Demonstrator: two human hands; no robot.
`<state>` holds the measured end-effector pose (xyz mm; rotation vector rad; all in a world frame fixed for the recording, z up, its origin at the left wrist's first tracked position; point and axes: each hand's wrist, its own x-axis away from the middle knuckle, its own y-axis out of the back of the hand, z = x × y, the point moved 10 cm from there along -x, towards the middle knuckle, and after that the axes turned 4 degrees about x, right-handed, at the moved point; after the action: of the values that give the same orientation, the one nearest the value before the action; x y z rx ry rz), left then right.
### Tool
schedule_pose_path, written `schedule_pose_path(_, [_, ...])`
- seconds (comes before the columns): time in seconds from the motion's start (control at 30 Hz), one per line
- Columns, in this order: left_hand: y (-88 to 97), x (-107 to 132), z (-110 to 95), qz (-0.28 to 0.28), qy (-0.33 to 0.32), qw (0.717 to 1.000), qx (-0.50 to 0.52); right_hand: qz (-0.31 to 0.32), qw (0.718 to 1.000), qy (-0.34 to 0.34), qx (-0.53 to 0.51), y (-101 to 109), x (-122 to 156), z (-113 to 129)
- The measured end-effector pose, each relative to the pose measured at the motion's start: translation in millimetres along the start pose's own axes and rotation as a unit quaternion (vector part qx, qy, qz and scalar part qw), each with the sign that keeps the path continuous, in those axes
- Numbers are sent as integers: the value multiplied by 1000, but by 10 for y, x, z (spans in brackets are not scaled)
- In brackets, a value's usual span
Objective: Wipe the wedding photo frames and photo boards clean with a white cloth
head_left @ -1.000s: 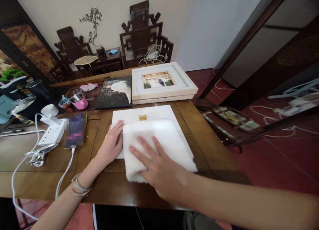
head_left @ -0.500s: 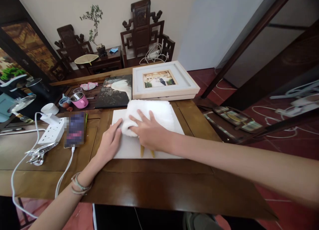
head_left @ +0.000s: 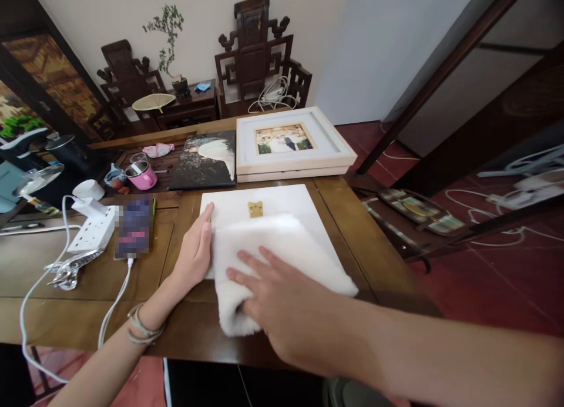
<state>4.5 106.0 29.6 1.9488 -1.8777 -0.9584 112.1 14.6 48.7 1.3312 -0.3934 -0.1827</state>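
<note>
A white fluffy cloth point(head_left: 273, 236) lies folded over the near part of a flat white board point(head_left: 284, 198) and hangs past its near edge. On top of it presses my right hand point(head_left: 282, 292), fingers spread and the thumb side hidden in a fold. A small gold metal piece point(head_left: 255, 209) shows on the board just beyond the cloth. Upright along the board's left edge is my left hand point(head_left: 194, 248), its fingers stretched out and bracing that side, holding nothing.
Behind the board stand a framed photo point(head_left: 293, 160) and a dark picture panel point(head_left: 205, 163). To the left are a phone point(head_left: 134, 228) on a cable, a white power strip point(head_left: 94, 228), a pink mug point(head_left: 143, 177) and a black kettle point(head_left: 66, 154). The wooden table point(head_left: 185, 330) ends near me.
My right hand has drawn the cloth from the board's far part toward me and over its near edge. The gold piece's far end is uncovered. My left hand stays at the left edge.
</note>
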Motion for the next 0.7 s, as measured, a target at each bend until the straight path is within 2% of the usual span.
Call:
schedule_pose_path(0.1, [-113,2,18,44,-11,998,-36,1,995,-87,-41,119,-51,-448])
schedule_pose_path(0.17, [-187,0,19,73,-23,995,-63,-21,988,-140,-65,231,-122,-789])
schedule_pose_path(0.27, [-240,-4,-28,90,-49,990,-95,-77,978,-150,-120,414,-287,-1113])
schedule_pose_path(0.37, [-233,-8,-97,83,-72,988,-109,-109,977,-100,-151,551,-534,-1152])
schedule_pose_path(0.53, [-201,-13,-152,74,-99,988,-98,-107,980,-17,-164,646,-964,-962])
schedule_pose_path(0.63, [-191,-7,-107,71,-99,988,-91,-99,981,-10,-166,673,-1031,-979])
schedule_pose_path(0.7, [-198,2,-44,72,-87,989,-98,-99,981,-25,-164,691,-938,-1100])
